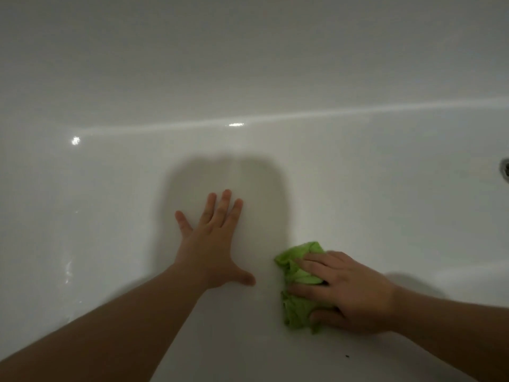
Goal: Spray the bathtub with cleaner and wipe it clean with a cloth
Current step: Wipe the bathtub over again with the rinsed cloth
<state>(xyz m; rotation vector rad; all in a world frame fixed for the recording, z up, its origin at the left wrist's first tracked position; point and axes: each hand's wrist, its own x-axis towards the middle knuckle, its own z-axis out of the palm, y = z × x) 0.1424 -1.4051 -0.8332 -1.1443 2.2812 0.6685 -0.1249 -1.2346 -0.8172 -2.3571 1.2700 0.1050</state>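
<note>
Bathtub (pixel 358 166): white, glossy interior fills the view; a bright highlight streak runs across the curve between wall and floor. A broad shadow falls on the floor ahead of the hands.

Left hand (pixel 212 244): flat on the tub floor, fingers straight and spread, palm down, grasping nothing.

Right hand (pixel 347 293): just right of the left hand, on top of the cloth (pixel 298 274), fingers bent over it and pressing it to the tub floor.

Cloth: green, crumpled, bunched under the right fingers, touching the floor.

Drain fitting (pixel 505 166): metal, partly cut off at the right edge.

Small dark speck (pixel 347 356): on the near floor.
</note>
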